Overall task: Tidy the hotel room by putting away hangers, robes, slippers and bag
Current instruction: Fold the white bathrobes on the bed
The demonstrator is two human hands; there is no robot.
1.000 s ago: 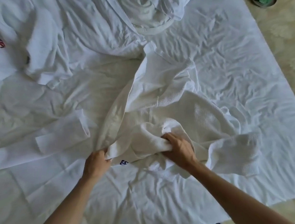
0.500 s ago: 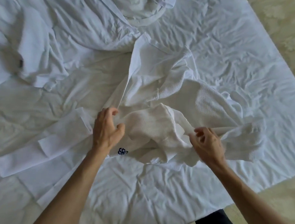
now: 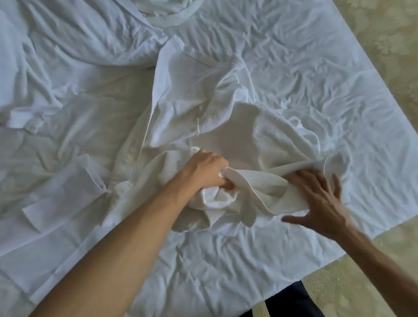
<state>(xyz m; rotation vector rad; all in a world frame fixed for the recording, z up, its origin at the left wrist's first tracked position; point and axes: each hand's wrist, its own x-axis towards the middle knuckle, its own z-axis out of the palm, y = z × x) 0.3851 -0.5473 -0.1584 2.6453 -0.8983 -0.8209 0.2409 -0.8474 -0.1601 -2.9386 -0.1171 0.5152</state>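
A white waffle-weave robe (image 3: 225, 122) lies crumpled in the middle of the bed. My left hand (image 3: 205, 170) grips a bunched fold of it near its lower edge, fingers curled into the cloth. My right hand (image 3: 317, 198) lies to the right with fingers spread flat, pressing the robe's lower right part against the sheet. One sleeve (image 3: 63, 192) of the robe stretches out flat to the left. A second white robe (image 3: 13, 73) is heaped at the far left of the bed.
The bed's wrinkled white sheet (image 3: 307, 58) fills most of the view. Another bundle of white cloth (image 3: 173, 8) sits at the top centre. Pale patterned carpet (image 3: 393, 31) runs along the right and bottom right. My dark trousers (image 3: 287, 309) show at the bed's near edge.
My left hand moved right and took a bunched fold of the robe in its grip. My right hand let go of its pinch and spread flat on the cloth. The view shifted slightly.
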